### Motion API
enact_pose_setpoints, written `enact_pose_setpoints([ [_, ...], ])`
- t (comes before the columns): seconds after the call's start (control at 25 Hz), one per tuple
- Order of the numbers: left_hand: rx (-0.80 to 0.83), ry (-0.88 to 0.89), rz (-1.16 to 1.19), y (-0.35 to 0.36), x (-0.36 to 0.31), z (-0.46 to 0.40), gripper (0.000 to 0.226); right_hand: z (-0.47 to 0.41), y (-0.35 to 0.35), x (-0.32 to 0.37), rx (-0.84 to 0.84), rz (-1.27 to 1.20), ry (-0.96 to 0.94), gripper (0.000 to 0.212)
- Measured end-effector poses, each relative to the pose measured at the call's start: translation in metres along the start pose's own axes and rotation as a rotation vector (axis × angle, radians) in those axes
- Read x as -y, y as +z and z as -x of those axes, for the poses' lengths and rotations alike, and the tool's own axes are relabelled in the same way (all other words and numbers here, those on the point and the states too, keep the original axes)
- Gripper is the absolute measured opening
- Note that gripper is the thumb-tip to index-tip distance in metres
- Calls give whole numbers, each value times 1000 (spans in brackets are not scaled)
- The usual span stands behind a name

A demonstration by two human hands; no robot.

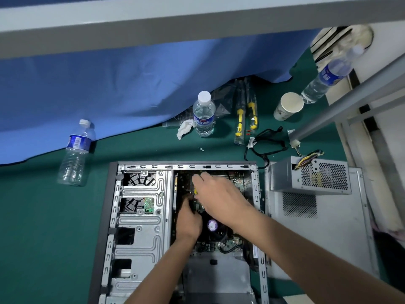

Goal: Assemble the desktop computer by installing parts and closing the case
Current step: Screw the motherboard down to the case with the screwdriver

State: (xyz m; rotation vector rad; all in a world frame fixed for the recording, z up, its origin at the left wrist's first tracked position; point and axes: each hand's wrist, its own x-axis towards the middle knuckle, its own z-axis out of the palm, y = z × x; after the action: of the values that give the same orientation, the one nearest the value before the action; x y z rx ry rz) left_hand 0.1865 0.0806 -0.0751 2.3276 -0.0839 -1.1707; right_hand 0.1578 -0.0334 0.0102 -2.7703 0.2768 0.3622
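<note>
Both hands reach into the open computer case (140,216) lying flat on the green worktop (43,216): the left hand (188,222), fingers curled down onto the motherboard (236,183), grip unclear; the right hand (219,194), fingers extended over it. The power supply (306,176) sits just right of the case on the side panel (324,242)

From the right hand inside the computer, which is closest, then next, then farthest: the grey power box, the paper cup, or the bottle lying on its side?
Measured from the right hand in the head view:
1. Grey power box, just to the right, outside the case.
2. Paper cup, up and to the right, past the black cables.
3. Bottle lying on its side, far left by the blue cloth.
</note>
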Motion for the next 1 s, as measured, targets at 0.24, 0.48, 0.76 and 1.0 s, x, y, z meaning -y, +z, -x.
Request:
enact_pose_setpoints([
  [0.24,349,213,-252,-51,-8,40,31,-23,-16,21,134,17,149,25],
  [0.48,-69,417,-896,-138,29,60,82,-25,-29,32,231,30,19,25],
  [0.76,172,223,-1058,-160,48,35,144,-43,-23,49,249,215,209,35],
  [1.0,186,158,-1087,-156,51,28,148,-39,-42,46,304,290,87,22],
])
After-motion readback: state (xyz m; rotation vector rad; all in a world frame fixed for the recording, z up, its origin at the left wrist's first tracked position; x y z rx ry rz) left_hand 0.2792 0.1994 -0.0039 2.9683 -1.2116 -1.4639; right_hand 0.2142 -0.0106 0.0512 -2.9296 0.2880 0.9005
